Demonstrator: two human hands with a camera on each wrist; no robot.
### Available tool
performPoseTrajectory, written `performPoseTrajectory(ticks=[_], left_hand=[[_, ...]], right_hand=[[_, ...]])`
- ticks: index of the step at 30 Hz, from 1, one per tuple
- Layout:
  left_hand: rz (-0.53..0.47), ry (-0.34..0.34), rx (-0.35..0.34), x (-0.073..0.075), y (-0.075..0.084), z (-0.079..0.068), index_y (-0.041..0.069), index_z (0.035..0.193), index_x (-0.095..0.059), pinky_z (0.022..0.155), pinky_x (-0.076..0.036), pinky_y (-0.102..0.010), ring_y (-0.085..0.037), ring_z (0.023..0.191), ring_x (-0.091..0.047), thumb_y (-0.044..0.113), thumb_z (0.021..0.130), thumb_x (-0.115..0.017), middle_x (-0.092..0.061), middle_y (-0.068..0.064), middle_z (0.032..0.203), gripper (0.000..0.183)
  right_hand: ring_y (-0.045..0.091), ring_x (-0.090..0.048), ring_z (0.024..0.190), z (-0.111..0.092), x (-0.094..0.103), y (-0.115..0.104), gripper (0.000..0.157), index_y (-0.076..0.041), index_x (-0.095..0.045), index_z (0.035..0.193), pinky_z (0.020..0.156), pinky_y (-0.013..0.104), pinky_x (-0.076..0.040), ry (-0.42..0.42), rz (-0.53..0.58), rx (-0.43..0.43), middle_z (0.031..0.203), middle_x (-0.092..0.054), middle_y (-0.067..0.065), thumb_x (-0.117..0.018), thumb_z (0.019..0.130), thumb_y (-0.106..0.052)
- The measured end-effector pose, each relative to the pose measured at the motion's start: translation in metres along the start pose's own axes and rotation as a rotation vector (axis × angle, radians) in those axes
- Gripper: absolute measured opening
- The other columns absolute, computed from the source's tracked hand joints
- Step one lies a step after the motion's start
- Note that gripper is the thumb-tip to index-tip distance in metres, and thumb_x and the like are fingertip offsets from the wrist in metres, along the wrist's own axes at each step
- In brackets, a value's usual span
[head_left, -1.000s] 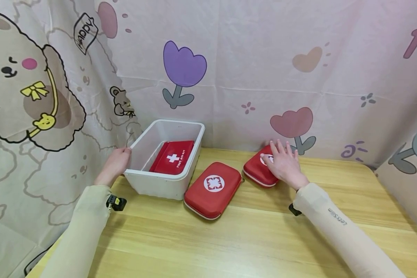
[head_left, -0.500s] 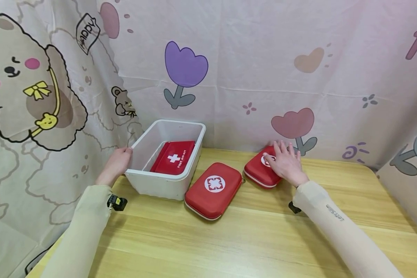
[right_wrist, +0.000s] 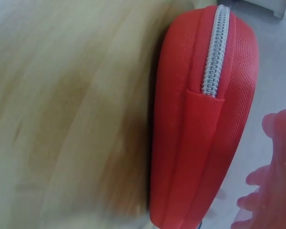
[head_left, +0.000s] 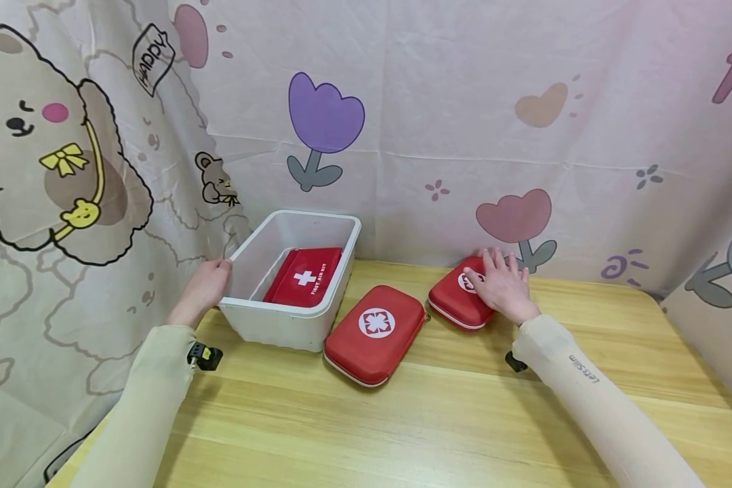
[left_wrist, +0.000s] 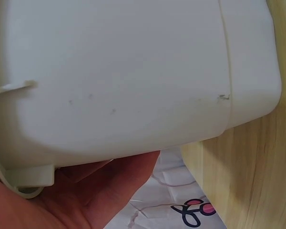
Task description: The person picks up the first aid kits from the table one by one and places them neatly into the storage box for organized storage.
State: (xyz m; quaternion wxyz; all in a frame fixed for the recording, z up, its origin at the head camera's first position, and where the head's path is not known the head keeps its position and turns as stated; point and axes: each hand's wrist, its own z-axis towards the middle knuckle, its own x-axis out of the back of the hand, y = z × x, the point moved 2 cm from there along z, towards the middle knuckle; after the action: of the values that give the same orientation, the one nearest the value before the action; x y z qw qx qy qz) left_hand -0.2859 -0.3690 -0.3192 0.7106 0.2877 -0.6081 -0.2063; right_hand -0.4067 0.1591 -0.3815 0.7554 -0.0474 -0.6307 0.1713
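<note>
In the head view my left hand grips the left rim of a white plastic bin. The left wrist view shows the bin's outer wall, with my fingers bent under its rim. Inside the bin lies a flat red pouch lettered FIRST AID KIT. My right hand, fingers spread and fairly straight, is over a small red zippered first aid case, partly hiding its round white emblem. In the right wrist view a gap shows between the fingers and that case's zippered side.
A larger red first aid case lies flat between the bin and the small case. All stand on a wood-grain table. A printed curtain hangs close behind and along the left side.
My right hand has shifted slightly right and turned a little over the small case, so more of the emblem shows. The left hand, the bin and both cases stay put.
</note>
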Motion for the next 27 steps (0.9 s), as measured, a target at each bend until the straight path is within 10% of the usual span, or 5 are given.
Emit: performPoseTrajectory(ticks=[27], left_hand=[[-0.006,-0.017,0.016,0.0,0.0,0.001,-0.01,0.115,-0.052,0.063,-0.05,-0.036,-0.038,0.094,-0.055,0.034,0.106,-0.015,-0.052,-0.03,0.113,0.057]], right_hand=[[0.064,-0.018,0.131,0.001,-0.016,0.018,0.085,0.005,-0.014,0.153,0.104,0.072,-0.018,-0.157,0.097,-0.128,0.152,-0.005,0.038,-0.041,0.098,-0.055]])
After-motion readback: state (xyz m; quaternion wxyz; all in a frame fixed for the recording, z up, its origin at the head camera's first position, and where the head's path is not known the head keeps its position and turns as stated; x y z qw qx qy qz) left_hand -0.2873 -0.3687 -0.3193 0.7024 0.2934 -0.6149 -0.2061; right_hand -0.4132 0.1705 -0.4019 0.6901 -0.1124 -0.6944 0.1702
